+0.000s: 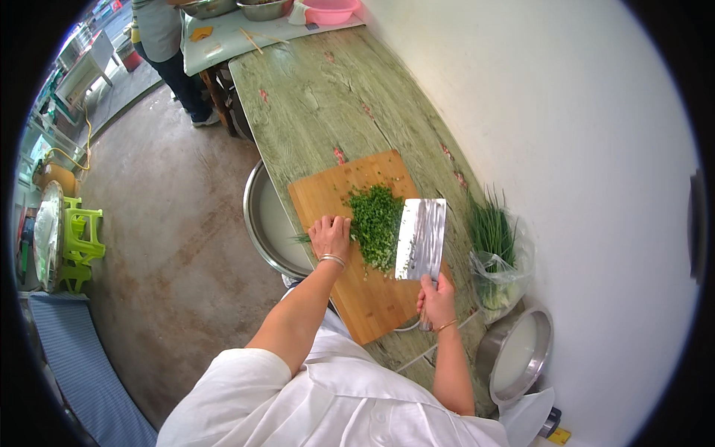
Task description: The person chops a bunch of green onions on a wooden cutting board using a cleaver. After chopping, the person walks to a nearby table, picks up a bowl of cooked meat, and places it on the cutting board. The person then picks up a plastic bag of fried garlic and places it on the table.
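A wooden cutting board [368, 307] lies at a slant on the wood-patterned table. On it is a heap of finely chopped green onions [377, 223]. My left hand [331, 237] presses down at the heap's left side, its fingers bent over some green onions [302, 238] whose ends stick out past the board's left edge. My right hand [437, 302] grips the handle of a cleaver [422, 237]. The cleaver's broad blade lies flat side up at the heap's right, wet and dotted with green bits. The handle is mostly hidden in my fingers.
A plastic bag of whole green onions [494, 251] stands at the right by the wall, near a metal pot [491, 357] of whitish liquid. A large metal basin [254, 223] sits below the table's left edge. Another person [159, 33] stands beyond, by a table with bowls.
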